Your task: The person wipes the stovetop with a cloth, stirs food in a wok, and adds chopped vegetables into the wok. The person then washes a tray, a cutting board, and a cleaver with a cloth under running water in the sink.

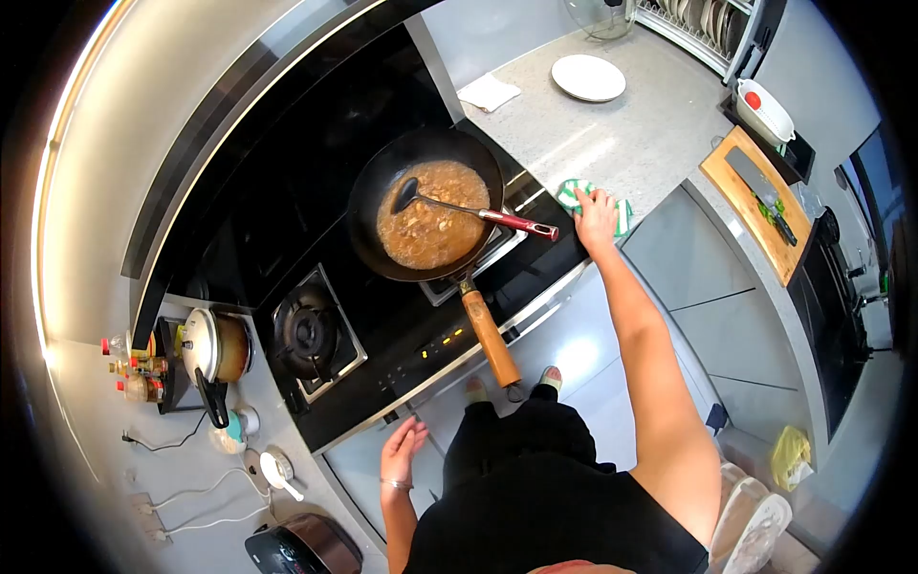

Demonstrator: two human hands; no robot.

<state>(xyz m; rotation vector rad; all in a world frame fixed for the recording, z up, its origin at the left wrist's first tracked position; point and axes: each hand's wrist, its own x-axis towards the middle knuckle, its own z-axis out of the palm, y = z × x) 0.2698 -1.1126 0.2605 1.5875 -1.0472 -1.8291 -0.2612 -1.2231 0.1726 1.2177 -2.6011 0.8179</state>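
Note:
My right hand (595, 218) is on a green-and-white striped cloth (623, 218) at the counter's front corner beside the stove, its fingers closed over it. My left hand (404, 450) hangs in front of the stove's edge, holding nothing, fingers loosely bent and apart from any object. On the far burner sits a black wok (368, 215) with a wooden handle (491, 340) pointing toward me. Brown liquid with small chunks (435, 230) fills its bottom. A ladle (521, 223) with a red handle rests in the wok, its dark bowl in the liquid and its handle over the rim.
A bare burner (311, 330) is left of the wok. A white plate (588, 77) and folded white cloth (490, 93) lie on the back counter. At right, a knife (755, 182) and greens lie on a cutting board (779, 253). A lidded pot (228, 349) and rice cooker (304, 547) stand left.

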